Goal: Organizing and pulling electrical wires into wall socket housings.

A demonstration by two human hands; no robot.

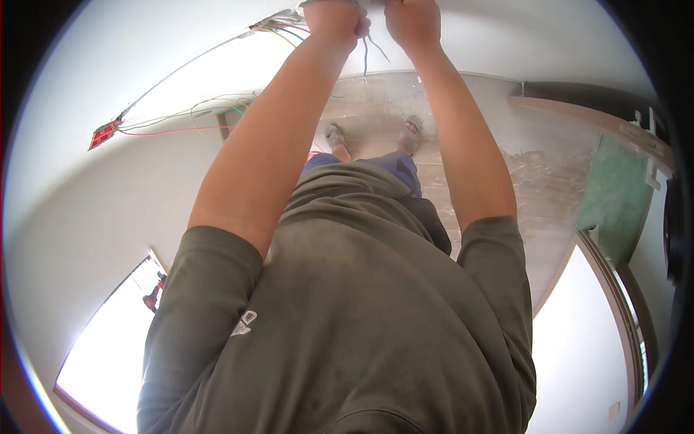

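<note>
- The left hand (336, 17) is far off, left of centre, raised on a stretched arm and partly cut by the frame edge; its fingers are curled in, but whether they grasp anything, I cannot tell.
- The right hand (413, 23) is just to its right, well raised too and apart from it; its fingers are out of sight, so I cannot tell how they stand.
- A blue wire (365, 59) and a grey wire (379, 49) dangle between the two hands, nearest the left one, their lower ends loose; what holds their upper ends is hidden.
- Left of the left hand, red, yellow and green wires (280, 34) come out of a groove (186, 69) in the pale wall (137, 54).
- The groove slants down left to a red box (105, 134), with more loose wires trailing right from it.
- Both feet (410, 129) are on the dusty floor (499, 177), beyond the green-grey shirt (361, 311).
- Near left, a red and black tool (152, 291) is by the bright window (108, 347).
- On the right is a green panel (614, 192).
</note>
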